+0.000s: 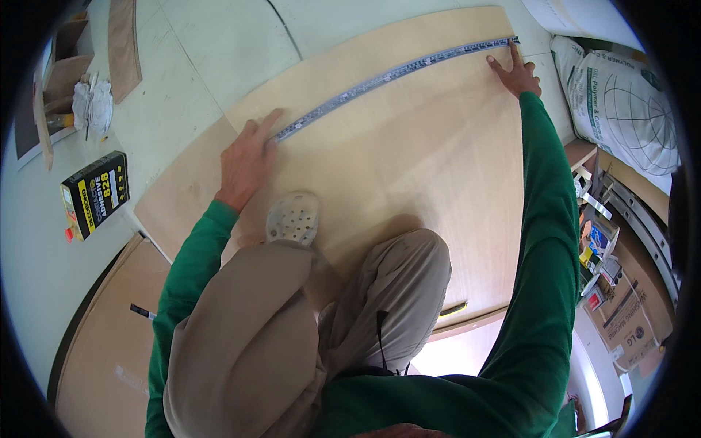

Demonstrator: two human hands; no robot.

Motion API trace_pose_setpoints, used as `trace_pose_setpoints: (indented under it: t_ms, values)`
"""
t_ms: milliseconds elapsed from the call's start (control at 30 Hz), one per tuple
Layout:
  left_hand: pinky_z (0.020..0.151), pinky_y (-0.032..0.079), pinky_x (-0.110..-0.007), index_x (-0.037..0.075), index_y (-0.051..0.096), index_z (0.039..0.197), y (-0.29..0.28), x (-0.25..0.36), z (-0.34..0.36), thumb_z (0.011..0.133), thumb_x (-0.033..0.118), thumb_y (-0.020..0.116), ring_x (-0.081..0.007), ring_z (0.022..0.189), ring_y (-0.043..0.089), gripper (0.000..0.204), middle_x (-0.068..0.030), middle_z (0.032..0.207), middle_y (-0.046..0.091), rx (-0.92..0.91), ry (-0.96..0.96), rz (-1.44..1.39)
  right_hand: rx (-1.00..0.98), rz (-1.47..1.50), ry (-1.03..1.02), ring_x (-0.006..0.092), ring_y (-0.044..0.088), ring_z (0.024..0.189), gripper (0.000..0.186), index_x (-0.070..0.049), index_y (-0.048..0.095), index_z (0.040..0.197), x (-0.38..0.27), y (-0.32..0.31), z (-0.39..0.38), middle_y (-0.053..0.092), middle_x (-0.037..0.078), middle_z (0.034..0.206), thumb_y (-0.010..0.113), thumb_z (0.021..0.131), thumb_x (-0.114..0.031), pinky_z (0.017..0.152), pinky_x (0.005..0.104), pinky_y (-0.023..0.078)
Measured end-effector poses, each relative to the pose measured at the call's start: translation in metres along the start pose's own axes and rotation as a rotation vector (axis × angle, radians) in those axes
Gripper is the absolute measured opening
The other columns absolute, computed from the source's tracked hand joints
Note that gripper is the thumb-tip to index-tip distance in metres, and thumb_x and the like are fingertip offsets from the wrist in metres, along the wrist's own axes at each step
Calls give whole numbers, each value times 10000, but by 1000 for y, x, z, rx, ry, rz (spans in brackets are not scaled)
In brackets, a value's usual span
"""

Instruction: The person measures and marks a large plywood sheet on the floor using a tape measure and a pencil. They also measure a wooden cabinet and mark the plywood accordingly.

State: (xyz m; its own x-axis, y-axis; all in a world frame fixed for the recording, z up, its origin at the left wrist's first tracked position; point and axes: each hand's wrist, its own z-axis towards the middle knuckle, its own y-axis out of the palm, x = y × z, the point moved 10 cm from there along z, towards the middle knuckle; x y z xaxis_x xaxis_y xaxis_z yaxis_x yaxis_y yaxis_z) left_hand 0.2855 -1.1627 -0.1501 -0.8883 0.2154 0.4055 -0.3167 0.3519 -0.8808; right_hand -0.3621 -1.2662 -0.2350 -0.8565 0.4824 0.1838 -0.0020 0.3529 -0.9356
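A long grey metal measuring strip [380, 85] with dark markings lies across a pale plywood sheet [409, 153]. At its left end my left hand [248, 162] rests on the board, fingers apart, with the thumb side touching the strip. Any part of the strip beneath that hand is hidden. Far to the right, my right hand [518, 74] reaches the sheet's corner. Its index finger presses the strip's other end, while the thumb stands away and the remaining fingers bend loosely.
My shoe [293, 217] stands on the board, near a small yellow-and-black object [453, 309]. A black-and-yellow can [96, 194] is at left. Large white sacks [621, 102], a cardboard box [634, 317] and a shelf with tools [597, 237] line the right side.
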Motion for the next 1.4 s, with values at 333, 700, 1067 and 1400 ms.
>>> trace_pose_setpoints:
  t_ms: [333,700,1067,1400]
  values:
    - [598,533,-451,389,479,1626,21,54,38,947,58,598,-316,758,682,764,-101,971,601,-155,275,135,-16,16,4,619,489,1402,1105,-533,104,1707,-2,-7,-6,391,284,1629,529,796,-991,1134,677,439]
    - [626,533,-465,378,534,1593,29,65,54,918,53,548,-328,765,696,749,-125,1004,630,-240,232,228,-14,55,30,603,509,1388,1100,-535,108,1700,-4,-14,-15,403,280,1622,561,799,-974,1118,685,452]
    - [655,517,-492,399,512,1612,32,62,51,926,44,551,-324,797,684,774,-118,982,593,-217,205,229,537,1040,-295,356,722,1152,628,-76,492,1557,-56,-146,-109,704,244,1293,748,1008,-242,989,461,596]
    - [772,542,-542,387,535,1591,30,64,55,924,35,540,-348,914,702,754,-132,1077,625,-224,178,162,862,1567,-1126,291,718,958,391,-31,590,1362,-30,-450,-390,714,185,1176,632,1043,-254,910,413,597]
